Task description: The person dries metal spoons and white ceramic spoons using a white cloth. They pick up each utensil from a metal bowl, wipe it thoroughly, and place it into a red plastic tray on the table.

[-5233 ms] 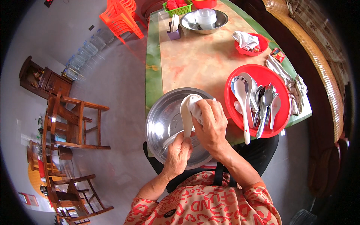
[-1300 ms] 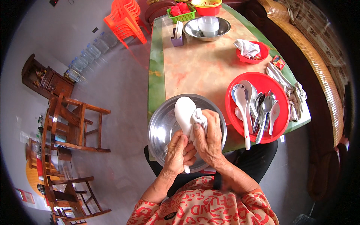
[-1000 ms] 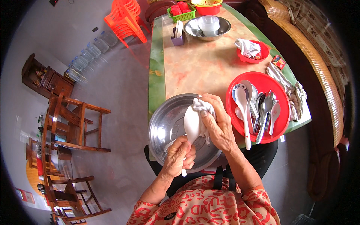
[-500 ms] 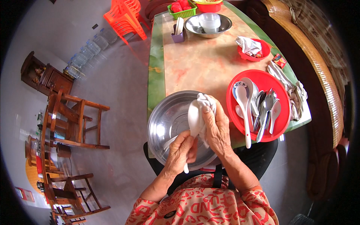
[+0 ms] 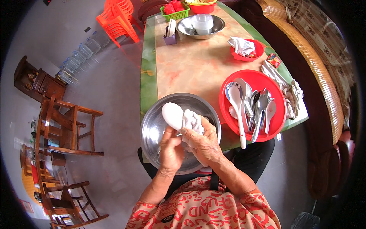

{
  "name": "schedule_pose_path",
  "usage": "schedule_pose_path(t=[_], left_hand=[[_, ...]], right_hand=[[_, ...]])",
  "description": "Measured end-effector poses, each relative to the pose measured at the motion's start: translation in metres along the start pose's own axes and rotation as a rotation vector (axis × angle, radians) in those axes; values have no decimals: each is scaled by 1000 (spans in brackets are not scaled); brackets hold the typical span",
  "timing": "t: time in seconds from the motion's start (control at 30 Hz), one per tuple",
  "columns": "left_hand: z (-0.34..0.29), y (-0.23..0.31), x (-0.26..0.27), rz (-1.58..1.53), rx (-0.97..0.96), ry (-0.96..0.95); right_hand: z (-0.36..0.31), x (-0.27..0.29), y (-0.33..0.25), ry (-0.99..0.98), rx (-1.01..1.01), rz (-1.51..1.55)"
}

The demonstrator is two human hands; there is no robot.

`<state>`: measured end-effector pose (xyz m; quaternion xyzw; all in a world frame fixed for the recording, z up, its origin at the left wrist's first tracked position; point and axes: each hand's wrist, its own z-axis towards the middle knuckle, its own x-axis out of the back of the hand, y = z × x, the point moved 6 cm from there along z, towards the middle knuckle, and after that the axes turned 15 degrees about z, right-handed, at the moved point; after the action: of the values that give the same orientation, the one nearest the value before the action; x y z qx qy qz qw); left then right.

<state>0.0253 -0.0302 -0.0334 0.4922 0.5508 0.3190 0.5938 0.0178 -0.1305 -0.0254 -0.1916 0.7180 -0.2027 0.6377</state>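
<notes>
Over a steel basin [image 5: 148, 131] at the table's near edge, I hold a large white spoon [image 5: 172, 115] tilted, its bowl up and to the left. My left hand [image 5: 170, 150] is closed at the spoon's neck, fingertips partly hidden behind it. My right hand [image 5: 207, 143] grips a bunched white cloth [image 5: 191, 121] wrapped against the spoon just below its bowl. The handle slants down to the right beneath this hand. To the right, a red basin [image 5: 225, 101] holds several white spoons [image 5: 235, 95] and metal spoons [image 5: 262, 102].
Behind these on the table [image 5: 183, 68] are a red bowl [image 5: 259, 47] with a cloth, a metal bowl [image 5: 219, 26] with clear containers, a purple holder [image 5: 170, 39] and a green basket [image 5: 177, 15]. A crumpled cloth [image 5: 291, 95] lies along the right edge. Wooden chairs [image 5: 72, 126] stand left.
The spoon has turned so its bowl points up-left and its handle lies under my right hand. My left hand has shifted from the handle to the neck. The view has swung slightly.
</notes>
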Motion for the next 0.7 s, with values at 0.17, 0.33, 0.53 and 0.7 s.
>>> schedule_pose_path(t=[0.17, 0.33, 0.53, 0.7], left_hand=[[22, 31, 6, 177, -144, 11], [37, 38, 9, 181, -91, 140], [45, 48, 11, 134, -177, 190], [52, 62, 14, 75, -249, 119]], right_hand=[[-2, -11, -11, -83, -24, -231], [-2, -13, 3, -105, -85, -244], [-9, -21, 0, -179, -195, -457], [-31, -7, 13, -201, -382, -430]])
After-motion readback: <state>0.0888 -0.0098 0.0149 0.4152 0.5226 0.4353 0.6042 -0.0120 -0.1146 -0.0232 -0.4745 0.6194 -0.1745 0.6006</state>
